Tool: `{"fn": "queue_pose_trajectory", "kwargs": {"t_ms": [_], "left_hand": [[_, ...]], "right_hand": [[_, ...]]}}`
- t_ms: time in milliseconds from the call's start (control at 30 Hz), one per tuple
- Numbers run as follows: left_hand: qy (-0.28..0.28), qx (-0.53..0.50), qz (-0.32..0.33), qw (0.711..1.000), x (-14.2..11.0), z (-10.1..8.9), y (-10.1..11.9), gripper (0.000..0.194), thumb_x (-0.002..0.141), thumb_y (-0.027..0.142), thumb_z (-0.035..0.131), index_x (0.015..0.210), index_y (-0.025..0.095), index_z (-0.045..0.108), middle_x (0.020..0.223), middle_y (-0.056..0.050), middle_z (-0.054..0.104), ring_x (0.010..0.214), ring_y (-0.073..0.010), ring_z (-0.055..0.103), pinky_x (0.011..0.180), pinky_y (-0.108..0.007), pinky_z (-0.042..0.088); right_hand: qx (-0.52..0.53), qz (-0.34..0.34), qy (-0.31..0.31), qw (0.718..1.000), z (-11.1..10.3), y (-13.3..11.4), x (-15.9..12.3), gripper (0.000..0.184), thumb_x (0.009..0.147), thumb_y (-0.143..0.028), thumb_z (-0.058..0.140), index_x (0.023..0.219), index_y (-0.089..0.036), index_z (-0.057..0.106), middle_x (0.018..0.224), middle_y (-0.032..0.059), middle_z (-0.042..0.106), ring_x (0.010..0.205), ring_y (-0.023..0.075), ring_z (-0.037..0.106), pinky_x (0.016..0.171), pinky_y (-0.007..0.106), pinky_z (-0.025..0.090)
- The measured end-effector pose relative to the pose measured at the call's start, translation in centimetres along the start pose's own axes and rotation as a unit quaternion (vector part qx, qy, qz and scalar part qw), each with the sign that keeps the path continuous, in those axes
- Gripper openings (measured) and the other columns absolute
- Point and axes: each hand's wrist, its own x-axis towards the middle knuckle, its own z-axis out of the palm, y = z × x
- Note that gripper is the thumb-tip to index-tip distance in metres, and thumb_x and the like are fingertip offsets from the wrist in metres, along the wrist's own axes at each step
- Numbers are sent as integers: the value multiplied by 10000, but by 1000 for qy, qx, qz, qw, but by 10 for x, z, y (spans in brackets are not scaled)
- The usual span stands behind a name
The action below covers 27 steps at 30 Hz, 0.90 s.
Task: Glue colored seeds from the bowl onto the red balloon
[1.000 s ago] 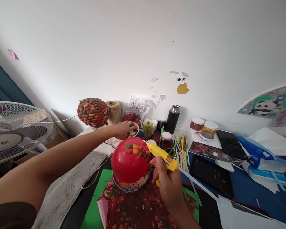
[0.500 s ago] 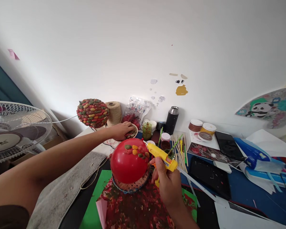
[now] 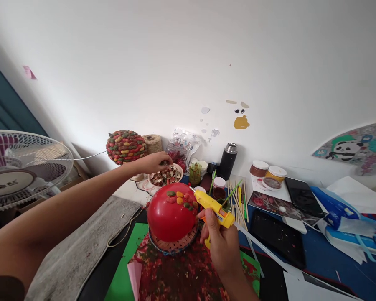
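Observation:
In my right hand (image 3: 222, 238) is a yellow hot glue gun (image 3: 214, 207), a long glue stick trailing from its back. Its nozzle points at a red balloon (image 3: 169, 221), which rests in a small woven basket (image 3: 175, 248). Several painted nutshells (image 3: 179, 200), in green, orange and red, sit on the balloon's upper right. My left hand (image 3: 159, 162) is over a pale bowl (image 3: 150, 182) full of loose painted shells (image 3: 166, 177), fingers bent together. Small dark green bits show at its fingertips, but what it holds is unclear.
Behind my left forearm stand a shell-covered ball (image 3: 125, 147) and a twine spool (image 3: 152, 143). A black flask (image 3: 228, 161), paint jars (image 3: 275, 174), thin sticks (image 3: 238, 198) and a black tray (image 3: 278, 238) lie to the right. A fan (image 3: 25, 171) is at far left.
My left hand has lifted from the bowl and moved slightly left, uncovering the shells. The glue gun stays beside the balloon. The view has shifted a little.

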Motion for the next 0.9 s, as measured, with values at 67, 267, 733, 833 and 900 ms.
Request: {"fn": "queue_pose_trajectory", "kwargs": {"t_ms": [67, 267, 733, 833, 900], "left_hand": [[2, -11, -9, 1000, -2, -4, 3, 375, 1083, 366, 580, 1365, 256, 802, 1397, -103, 827, 1292, -300, 763, 1113, -370, 587], [-9, -28, -24, 999, -8, -5, 11, 495, 1123, 361, 519, 1564, 271, 725, 1540, -83, 809, 1343, -278, 768, 1110, -340, 592], [-114, 26, 27, 993, -1, 40, -3, 1001, 873, 420, 880, 1787, 215, 528, 1825, -220, 556, 1611, -437, 611, 1295, -447, 504], [-122, 38, 30, 991, 10, 52, -5, 1041, 849, 450, 897, 1791, 231, 512, 1899, -215, 444, 1682, -447, 526, 1345, -465, 449], [-126, 45, 25, 991, 17, 55, -8, 1058, 800, 472, 933, 1761, 258, 547, 1884, -207, 470, 1662, -466, 542, 1329, -488, 464]], "right_hand": [[-3, -3, 0, 1000, 0, 1, 1, 689, 1009, -863, 757, 901, -190, 854, 513, -14, 608, 474, 198, 581, 491, 308, 474], [-2, -16, 8, 1000, -1, 2, 4, 683, 1010, -860, 759, 905, -190, 835, 498, -30, 592, 459, 197, 605, 503, 305, 482], [-15, -12, 8, 1000, -1, 6, 4, 705, 1005, -876, 745, 888, -190, 861, 489, -21, 589, 464, 201, 595, 476, 298, 490], [-19, -9, 6, 1000, -2, 8, 3, 701, 1004, -875, 747, 878, -195, 859, 493, -26, 577, 467, 196, 590, 477, 293, 492], [-21, -8, 5, 1000, -2, 9, 2, 694, 1005, -871, 750, 910, -193, 864, 506, -28, 585, 474, 194, 592, 484, 291, 500]]}}
